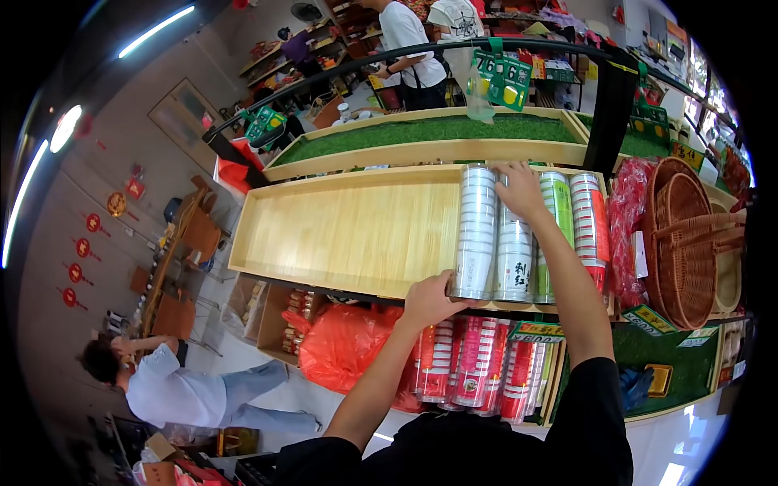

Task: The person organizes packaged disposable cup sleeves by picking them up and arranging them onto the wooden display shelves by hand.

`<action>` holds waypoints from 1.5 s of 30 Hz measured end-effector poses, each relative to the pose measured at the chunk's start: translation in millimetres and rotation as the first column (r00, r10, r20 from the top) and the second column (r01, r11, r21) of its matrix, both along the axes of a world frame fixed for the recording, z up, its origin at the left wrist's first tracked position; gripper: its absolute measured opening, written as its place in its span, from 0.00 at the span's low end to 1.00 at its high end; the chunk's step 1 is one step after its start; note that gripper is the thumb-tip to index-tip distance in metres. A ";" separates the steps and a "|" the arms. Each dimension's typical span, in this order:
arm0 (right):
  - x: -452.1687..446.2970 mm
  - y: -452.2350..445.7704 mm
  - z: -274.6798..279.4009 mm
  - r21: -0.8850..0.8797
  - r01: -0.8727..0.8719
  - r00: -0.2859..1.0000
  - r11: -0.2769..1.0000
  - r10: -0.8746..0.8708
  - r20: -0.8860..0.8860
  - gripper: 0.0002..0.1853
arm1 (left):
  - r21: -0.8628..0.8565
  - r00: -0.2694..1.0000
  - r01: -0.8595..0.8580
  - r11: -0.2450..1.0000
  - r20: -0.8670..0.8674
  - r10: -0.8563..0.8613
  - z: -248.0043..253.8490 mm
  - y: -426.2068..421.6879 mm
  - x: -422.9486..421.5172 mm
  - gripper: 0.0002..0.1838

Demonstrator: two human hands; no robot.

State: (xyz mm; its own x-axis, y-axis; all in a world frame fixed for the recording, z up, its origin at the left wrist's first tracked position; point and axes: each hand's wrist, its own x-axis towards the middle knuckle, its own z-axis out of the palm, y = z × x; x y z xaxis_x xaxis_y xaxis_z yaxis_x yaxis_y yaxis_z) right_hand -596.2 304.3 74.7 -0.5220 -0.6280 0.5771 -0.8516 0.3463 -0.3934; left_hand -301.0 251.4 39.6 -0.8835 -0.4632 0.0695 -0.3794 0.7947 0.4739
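Black shirt (462,449), short-sleeved, worn by the person whose two bare forearms reach forward over a display stand. Left hand (429,304): at the near rim of a pale wooden tray (340,231), thumb apart from the fingers, beside the near end of the leftmost clear tube (476,235); fingertips partly hidden, so whether they pinch the tube cannot be told. Right hand (521,193): at the far end of the row, fingers bent over the top of the second tube (515,255) and close to the leftmost one, thumb set apart; firmness of hold cannot be told. Tubes, four visible, lying side by side lengthwise at the right end of the tray: two with white stacked contents, the second bearing black and red characters; one green-labelled tube (556,231); one red-labelled tube (590,227) nearest the right wall. Shelf below: pink and red tubes (472,360) in a group, a green price sign (537,331), and, to their left, a red plastic bag (344,344). Right of the tray: red plastic wrapping (629,227) and brown wicker baskets (677,259). Beyond the tray: a long turf-lined tray (438,134). Elsewhere: a person in a white top (182,389) at lower left; another person in a white shirt (405,40) at the back.
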 end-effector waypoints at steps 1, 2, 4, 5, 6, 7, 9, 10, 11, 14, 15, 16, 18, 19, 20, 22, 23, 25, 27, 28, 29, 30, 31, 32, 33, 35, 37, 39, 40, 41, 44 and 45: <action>-0.6 0.0 -0.6 -0.001 0.002 1.000 1.000 -0.002 0.005 0.20 | -0.001 1.000 0.002 1.000 0.005 -0.002 -0.6 -0.6 -0.2 0.42; -1.2 0.1 -1.1 -0.006 0.001 1.000 1.000 -0.001 0.002 0.20 | -0.011 1.000 0.013 1.000 -0.013 -0.013 -1.6 -1.1 -0.5 0.41; -3.2 -1.1 -3.4 -0.008 -0.001 1.000 1.000 0.001 0.004 0.21 | -0.018 0.999 0.021 1.000 -0.025 -0.021 -7.0 -3.5 0.0 0.41; -5.1 -1.7 -3.9 0.002 -0.004 1.000 1.000 0.004 0.003 0.21 | -0.030 0.998 0.038 0.999 -0.057 -0.040 -10.6 -5.6 0.6 0.40; -4.4 -1.7 -3.3 0.012 -0.012 1.000 1.000 0.012 0.000 0.21 | -0.041 0.994 0.050 0.998 -0.090 -0.054 -8.2 -5.0 1.7 0.40; -3.6 -0.2 -2.6 0.014 -0.024 1.000 1.000 0.024 0.000 0.21 | -0.027 0.989 0.063 0.998 -0.129 -0.066 -6.1 -3.7 3.2 0.37; 0.2 0.5 2.7 0.105 0.019 1.000 0.994 -0.021 0.015 0.22 | 0.027 0.993 0.065 0.998 -0.104 -0.062 0.6 -5.4 3.1 0.35; 0.5 -1.1 1.1 0.103 -0.010 1.000 0.995 0.009 0.009 0.22 | 0.079 0.994 0.084 0.993 -0.080 -0.077 1.4 -6.6 3.7 0.34; -1.0 -1.4 -0.5 0.102 0.014 1.000 0.995 -0.013 -0.010 0.22 | 0.103 0.992 0.082 0.991 -0.104 -0.071 -3.2 -8.1 3.5 0.30; 1.1 -1.3 4.3 0.124 0.020 1.000 0.992 -0.018 -0.021 0.22 | 0.082 0.995 0.071 0.994 -0.074 -0.065 -8.2 -10.7 2.2 0.30; 1.3 -0.6 5.6 0.152 0.030 1.000 0.988 -0.030 -0.002 0.22 | 0.092 0.994 0.076 0.993 -0.080 -0.069 -7.5 -10.8 2.3 0.28; 0.1 -0.7 4.6 0.151 0.015 1.000 0.988 -0.014 -0.008 0.22 | 0.091 0.995 0.061 0.994 -0.086 -0.053 -7.1 -11.0 2.3 0.28; -1.0 -1.0 4.2 0.142 0.019 1.000 0.990 -0.016 -0.021 0.22 | 0.099 0.997 0.064 0.993 -0.052 -0.059 -6.3 -11.1 1.7 0.28; 0.2 -0.4 4.4 0.126 0.027 0.999 0.992 -0.022 -0.036 0.22 | 0.099 0.997 0.051 0.994 -0.058 -0.045 -6.2 -10.3 1.8 0.28; 0.7 -0.4 5.1 0.125 0.015 0.999 0.992 -0.009 -0.041 0.22 | 0.094 0.996 0.055 0.994 -0.076 -0.048 -6.1 -9.7 2.4 0.29; 1.7 -0.1 6.6 0.105 0.022 1.000 0.994 -0.023 0.012 0.22 | 0.089 0.995 0.049 0.995 -0.096 -0.040 -6.6 -8.7 3.2 0.29; 2.4 -0.2 7.2 0.113 0.028 0.999 0.993 -0.031 0.022 0.21 | 0.089 0.995 0.035 0.995 -0.101 -0.026 -7.0 -8.0 3.1 0.29; 0.0 -2.0 6.2 0.116 0.014 1.000 0.993 -0.017 0.024 0.21 | 0.094 0.994 0.021 0.995 -0.105 -0.011 -3.9 -6.1 4.4 0.30; -2.2 -0.5 4.0 0.122 0.015 0.999 0.992 -0.019 0.029 0.21 | 0.099 0.993 0.046 0.994 -0.112 -0.034 -0.6 -6.9 4.6 0.29; -2.7 -0.5 2.9 0.116 0.007 1.000 0.993 -0.006 -0.003 0.21 | 0.103 0.993 0.054 0.993 -0.110 -0.042 -1.8 -8.4 4.5 0.29; -3.5 0.4 1.1 0.113 0.001 0.999 0.994 0.003 -0.034 0.21 | 0.107 0.993 0.047 0.993 -0.116 -0.034 -4.2 -9.5 4.7 0.28; -4.7 1.1 -0.3 0.117 0.017 0.999 0.993 -0.013 -0.031 0.21 | 0.111 0.992 0.045 0.993 -0.120 -0.032 -5.8 -9.9 3.8 0.27; -6.1 0.6 -1.6 0.134 0.017 0.998 0.991 -0.009 -0.062 0.22 | 0.115 0.992 0.065 0.991 -0.116 -0.051 -4.5 -9.1 2.7 0.27; -6.8 -0.3 -3.4 0.151 0.017 0.996 0.988 -0.004 -0.090 0.22 | 0.136 0.988 0.057 0.989 -0.152 -0.036 -3.3 -8.4 3.0 0.23; -7.9 -1.2 -5.7 0.149 0.020 0.996 0.989 -0.006 -0.090 0.22 | 0.158 0.983 0.049 0.986 -0.185 -0.019 -2.3 -7.8 3.7 0.20; -6.1 -5.6 -5.3 0.135 0.039 0.995 0.990 -0.026 -0.098 0.22 | 0.138 0.983 0.055 0.989 -0.180 -0.030 -2.8 -9.6 4.2 0.20; -7.3 3.4 -4.8 0.153 0.044 0.997 0.987 -0.034 -0.066 0.23 | 0.067 0.979 0.073 0.995 -0.195 -0.059 -9.7 -8.7 0.5 0.21; -3.4 2.0 -2.0 0.145 0.048 0.997 0.988 -0.038 -0.066 0.23 | 0.097 0.983 0.058 0.994 -0.179 -0.040 -8.1 -6.5 1.1 0.22; -0.6 -0.1 1.0 0.134 0.034 0.997 0.990 -0.025 -0.070 0.22 | 0.123 0.986 0.025 0.992 -0.167 -0.004 -5.0 -6.5 1.9 0.22; 2.4 0.8 3.6 0.135 0.043 0.997 0.990 -0.034 -0.062 0.22 | 0.119 0.985 0.029 0.992 -0.175 -0.008 -7.7 -7.0 2.7 0.24; -0.3 -1.3 -1.5 0.124 0.062 0.994 0.990 -0.050 -0.098 0.21 | 0.104 0.985 0.030 0.994 -0.174 -0.011 -11.1 -8.4 2.9 0.27; -1.8 -1.5 -1.8 0.117 0.038 0.996 0.992 -0.029 -0.080 0.21 | 0.090 0.984 0.022 0.996 -0.177 -0.006 -9.8 -7.8 3.0 0.30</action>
